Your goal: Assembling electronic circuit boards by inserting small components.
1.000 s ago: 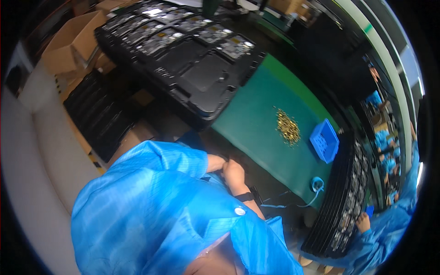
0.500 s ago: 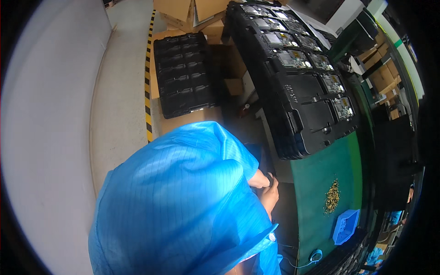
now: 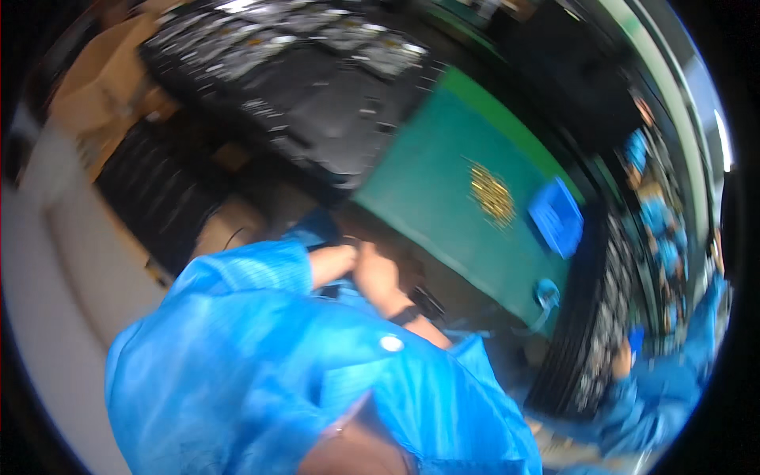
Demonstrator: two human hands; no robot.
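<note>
My left hand (image 3: 336,262) and my right hand (image 3: 375,275) meet in front of my blue smock (image 3: 237,340), beside the table's near edge. The fingers of both look curled together. A small dark thing shows between them, but motion blur keeps me from telling its kind. A dark band (image 3: 406,315) circles my right wrist. Beyond my hands lies the large black tray (image 3: 332,111), with circuit boards (image 3: 388,54) in its far compartments and bare compartments toward me.
On the green table mat (image 3: 427,182) lie a pile of small brass-coloured parts (image 3: 491,196), a blue bin (image 3: 559,217) and a light-blue coiled cord (image 3: 546,293). Another black tray (image 3: 158,190) and cardboard boxes (image 3: 107,79) stand left. A co-worker's blue sleeve (image 3: 665,388) shows at right beside stacked trays (image 3: 582,340).
The view has swung to the right and blurred, so tray, mat and bin appear farther left and higher. My hands remain together, and more of my right wrist shows.
</note>
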